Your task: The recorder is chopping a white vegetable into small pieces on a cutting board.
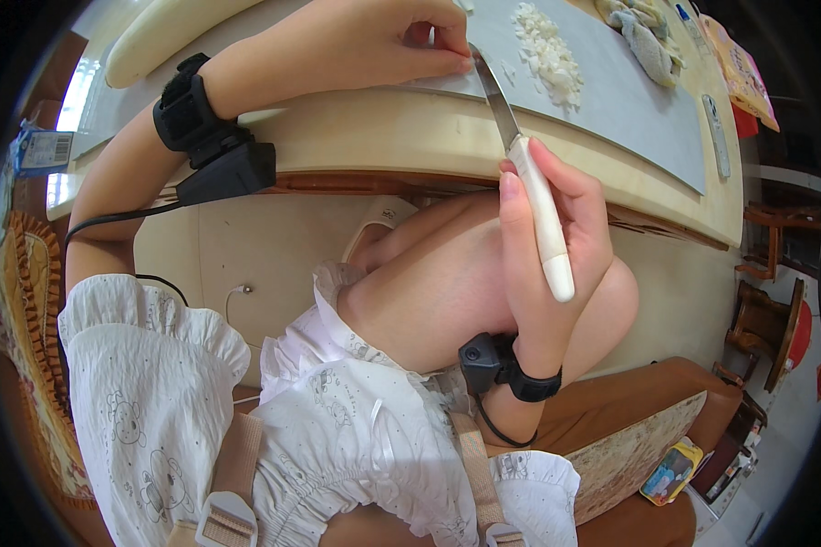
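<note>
My right hand (566,219) is wrapped round the white handle of a small knife (540,205). Its narrow metal blade points up and away from me, with the tip beside my left fingertips. My left hand (420,41) is closed in a pinch at the edge of a grey mat (611,114); what the fingers hold, if anything, is hidden. On the mat, right of the blade, lies a heap of finely chopped white pieces (549,59). A few loose bits are scattered between the heap and the knife.
A long, rounded pale object (169,41) lies at the table's far left. Toward the right are a crumpled cloth (646,46), a slim grey tool (716,137) and a pink package (741,68). My legs are below the table edge (383,128); a brown sofa (611,410) is behind, right.
</note>
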`<state>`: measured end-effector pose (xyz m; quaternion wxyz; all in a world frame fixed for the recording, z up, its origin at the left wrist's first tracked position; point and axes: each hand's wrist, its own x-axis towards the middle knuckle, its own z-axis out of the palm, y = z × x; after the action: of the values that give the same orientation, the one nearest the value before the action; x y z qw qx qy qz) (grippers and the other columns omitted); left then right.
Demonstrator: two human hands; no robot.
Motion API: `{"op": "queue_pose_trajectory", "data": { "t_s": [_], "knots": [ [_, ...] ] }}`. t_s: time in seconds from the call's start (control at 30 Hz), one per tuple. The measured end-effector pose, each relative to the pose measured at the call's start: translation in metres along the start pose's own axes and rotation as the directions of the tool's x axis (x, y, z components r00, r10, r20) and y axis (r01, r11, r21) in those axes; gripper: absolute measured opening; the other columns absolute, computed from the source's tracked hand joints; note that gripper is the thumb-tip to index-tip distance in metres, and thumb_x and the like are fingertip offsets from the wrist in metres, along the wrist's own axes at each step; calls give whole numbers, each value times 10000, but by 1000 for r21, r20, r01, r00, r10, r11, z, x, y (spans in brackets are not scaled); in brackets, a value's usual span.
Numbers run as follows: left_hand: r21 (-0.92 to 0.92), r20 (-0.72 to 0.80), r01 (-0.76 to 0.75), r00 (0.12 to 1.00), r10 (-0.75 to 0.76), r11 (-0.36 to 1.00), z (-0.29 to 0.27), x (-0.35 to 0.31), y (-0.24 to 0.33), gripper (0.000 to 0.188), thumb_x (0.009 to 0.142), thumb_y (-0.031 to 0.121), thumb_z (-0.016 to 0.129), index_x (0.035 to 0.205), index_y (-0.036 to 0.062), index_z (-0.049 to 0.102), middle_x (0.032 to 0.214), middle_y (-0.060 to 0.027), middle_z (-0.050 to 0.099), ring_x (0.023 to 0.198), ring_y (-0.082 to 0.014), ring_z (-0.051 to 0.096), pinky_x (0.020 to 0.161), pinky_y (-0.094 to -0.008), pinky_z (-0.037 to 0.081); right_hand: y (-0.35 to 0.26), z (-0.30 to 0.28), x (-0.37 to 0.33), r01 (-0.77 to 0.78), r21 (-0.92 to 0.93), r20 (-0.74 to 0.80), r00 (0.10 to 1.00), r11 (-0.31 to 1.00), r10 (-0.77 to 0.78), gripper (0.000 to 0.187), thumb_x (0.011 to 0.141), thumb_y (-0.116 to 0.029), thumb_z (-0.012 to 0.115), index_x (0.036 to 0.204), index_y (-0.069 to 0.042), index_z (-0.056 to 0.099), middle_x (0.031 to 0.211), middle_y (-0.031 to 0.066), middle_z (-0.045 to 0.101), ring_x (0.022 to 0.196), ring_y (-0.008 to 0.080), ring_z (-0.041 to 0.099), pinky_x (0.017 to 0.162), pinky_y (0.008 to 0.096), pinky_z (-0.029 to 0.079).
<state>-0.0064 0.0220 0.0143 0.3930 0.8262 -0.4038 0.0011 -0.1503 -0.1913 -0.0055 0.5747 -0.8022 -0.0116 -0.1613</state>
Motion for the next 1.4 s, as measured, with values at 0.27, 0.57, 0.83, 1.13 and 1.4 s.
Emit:
{"op": "queue_pose_trajectory", "data": {
  "t_s": [0.27, 0.57, 0.83, 1.13, 1.4],
  "knots": [
    [79, 17, -8, 1000, 7, 997, -2, 0, 2, 132, 891, 114, 753, 891, -17, 732, 779, -136, 702, 673, -224, 669, 626, -308, 526, 4, 1, 0, 24, 52, -42, 999, 998, -22, 271, 915, -36, 753, 1183, -26, 714, 993, 96, 776, 828, 108, 699, 739, 231, 552],
    [-18, 10, -40, 999, 40, 999, -3, 1, 0, 118, 900, 92, 734, 894, -26, 725, 791, -143, 707, 683, -229, 674, 628, -306, 527, 5, -2, 0, 55, 69, -3, 999, 996, -54, 283, 922, -31, 751, 1197, -7, 694, 1025, 121, 775, 890, 125, 716, 800, 251, 562],
    [-10, 23, -16, 1000, 16, 1000, -1, 0, 2, 123, 915, 88, 730, 910, -34, 721, 812, -149, 712, 689, -232, 677, 636, -310, 534, 8, -2, -2, 53, 106, -15, 999, 993, -52, 283, 926, -39, 750, 1199, 3, 688, 1033, 132, 774, 883, 124, 713, 804, 252, 562],
    [-6, 47, 82, 996, -82, 997, -6, -1, 12, 120, 909, 87, 734, 914, -33, 724, 812, -150, 715, 694, -234, 681, 631, -311, 533, 6, 2, -2, 64, 34, -6, 998, 997, -64, 280, 905, -42, 764, 1179, -20, 707, 994, 117, 778, 807, 123, 703, 743, 251, 556],
    [118, 22, -7, 1000, 4, 993, 0, 4, -3, 108, 910, 89, 753, 913, -10, 711, 834, -122, 682, 728, -222, 647, 644, -317, 505, -2, -9, 3, 13, -146, 115, 993, 989, 4, 285, 951, 10, 701, 1233, 24, 663, 1099, 113, 731, 976, 120, 685, 856, 251, 551]
  ]
}}
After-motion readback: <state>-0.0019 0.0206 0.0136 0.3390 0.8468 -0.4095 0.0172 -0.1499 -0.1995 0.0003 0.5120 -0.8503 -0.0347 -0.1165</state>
